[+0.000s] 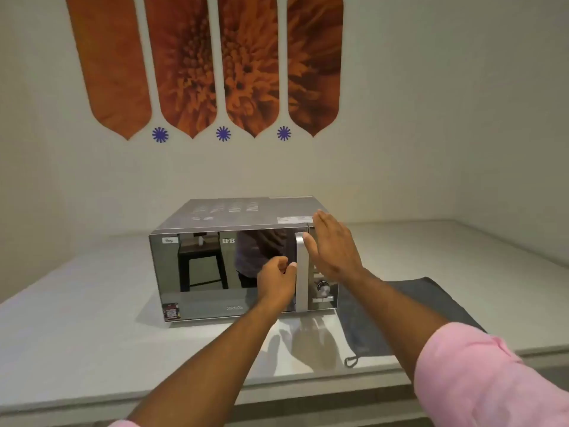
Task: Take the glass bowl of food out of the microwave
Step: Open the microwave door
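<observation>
A silver microwave with a mirrored door stands on the white counter, its door closed. The glass bowl is hidden behind that door. My left hand is curled at the left side of the vertical door handle, fingertips touching it. My right hand is flat with fingers apart, pressed against the microwave's upper right front by the control panel.
A dark grey cloth lies on the counter right of the microwave. A control knob sits on the panel. The wall behind carries orange flower panels. The counter's front edge runs below my arms.
</observation>
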`<state>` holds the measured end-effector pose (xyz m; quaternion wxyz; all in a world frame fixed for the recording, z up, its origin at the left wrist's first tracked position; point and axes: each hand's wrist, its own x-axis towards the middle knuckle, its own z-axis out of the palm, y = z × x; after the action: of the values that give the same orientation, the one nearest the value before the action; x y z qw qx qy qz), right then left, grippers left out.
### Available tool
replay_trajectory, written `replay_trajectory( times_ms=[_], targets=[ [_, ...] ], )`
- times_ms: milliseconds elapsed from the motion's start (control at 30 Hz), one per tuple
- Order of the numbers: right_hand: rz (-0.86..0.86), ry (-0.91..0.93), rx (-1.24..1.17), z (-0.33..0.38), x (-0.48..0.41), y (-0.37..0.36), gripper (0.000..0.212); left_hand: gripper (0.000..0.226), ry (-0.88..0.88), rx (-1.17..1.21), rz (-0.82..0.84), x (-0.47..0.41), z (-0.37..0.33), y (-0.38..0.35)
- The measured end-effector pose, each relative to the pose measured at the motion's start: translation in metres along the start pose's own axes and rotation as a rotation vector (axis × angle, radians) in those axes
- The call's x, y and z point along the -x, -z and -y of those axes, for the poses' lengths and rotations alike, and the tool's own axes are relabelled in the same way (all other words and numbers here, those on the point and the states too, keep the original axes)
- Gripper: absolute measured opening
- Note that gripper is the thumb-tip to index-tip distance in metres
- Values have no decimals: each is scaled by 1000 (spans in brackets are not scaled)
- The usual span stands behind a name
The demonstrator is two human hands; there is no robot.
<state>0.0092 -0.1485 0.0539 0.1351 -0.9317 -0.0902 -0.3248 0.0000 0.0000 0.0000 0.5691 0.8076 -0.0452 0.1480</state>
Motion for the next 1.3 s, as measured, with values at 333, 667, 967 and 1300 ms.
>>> replay_trajectory(
  times_ms=[333, 667, 967, 1300],
  targets=[
    [-59, 85, 31, -32, -33, -29, 41, 27, -29, 29, -20, -25, 11, -38],
    [-155, 57, -55, -35, -35, -44, 43, 31, -57, -38, -34, -32, 21, -43],
    [-70, 22, -61, -30, -38, -28, 60, 33, -47, -74, -62, -31, 17, -43],
    [-2, -24, -117, -22, -39, -19, 46, 40, -170, -74, -12, 39, 20, -1]
  ],
)
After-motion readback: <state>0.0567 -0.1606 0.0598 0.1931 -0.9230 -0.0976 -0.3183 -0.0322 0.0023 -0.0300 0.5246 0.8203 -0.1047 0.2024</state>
